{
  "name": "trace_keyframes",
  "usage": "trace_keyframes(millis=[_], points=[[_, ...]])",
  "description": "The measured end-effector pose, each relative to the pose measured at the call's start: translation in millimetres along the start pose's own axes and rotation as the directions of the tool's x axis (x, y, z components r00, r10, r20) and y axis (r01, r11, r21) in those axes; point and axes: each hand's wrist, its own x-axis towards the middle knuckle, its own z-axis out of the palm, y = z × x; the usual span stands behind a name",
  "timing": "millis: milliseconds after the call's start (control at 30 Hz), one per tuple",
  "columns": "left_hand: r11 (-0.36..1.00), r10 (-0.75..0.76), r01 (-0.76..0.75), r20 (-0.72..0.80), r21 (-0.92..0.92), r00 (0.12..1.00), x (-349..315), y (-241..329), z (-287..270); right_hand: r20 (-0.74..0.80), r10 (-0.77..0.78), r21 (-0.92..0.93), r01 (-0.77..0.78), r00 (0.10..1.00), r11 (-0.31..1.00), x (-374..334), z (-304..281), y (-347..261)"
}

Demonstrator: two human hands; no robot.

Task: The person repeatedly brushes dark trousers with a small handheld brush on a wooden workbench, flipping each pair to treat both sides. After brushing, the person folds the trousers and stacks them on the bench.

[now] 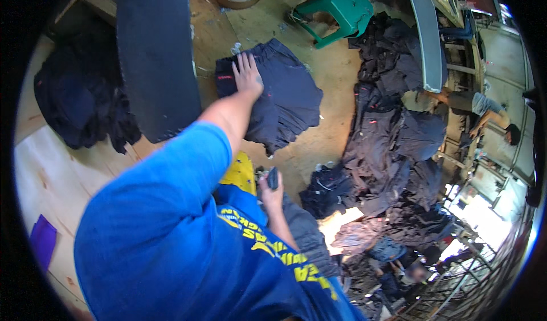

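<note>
My left hand (248, 80) lies flat on a pair of dark navy shorts (290, 90), its fingers spread near the left side of the garment. The shorts have a gathered waistband and a small red mark, and are laid out on the wooden floor. Close to my body, my right hand (271, 194) is closed around a small dark block-shaped object (273, 178); its exact kind does not show. Yellow patterned cloth (240, 174) shows between my two arms.
Heaps of dark garments (393, 133) lie to the right, and another dark pile (80, 93) sits at the left beside a long black board (156, 59). A green plastic stool (342, 13) stands at the back. Other people (487, 107) are at the far right.
</note>
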Motion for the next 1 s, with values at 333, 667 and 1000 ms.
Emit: trace_keyframes(millis=[333,667,1000], points=[[0.908,0.419,-0.368,0.493,-0.202,0.763,-10.0,20.8,-63.5,-0.293,0.145,0.409,-0.014,0.945,0.912,43.8,-36.0,-43.8],[0.466,0.878,-0.363,0.474,-0.807,0.074,-176.3,-54.3,-201.2,0.262,-0.076,-0.149,0.117,0.962,0.982,31.9,-24.6,-212.6],[0.756,0.592,-0.234,0.791,-0.611,-0.154,-123.7,-236.8,-313.5,0.247,-0.621,-0.463,0.654,0.744,0.599,12.2,145.3,-399.7]])
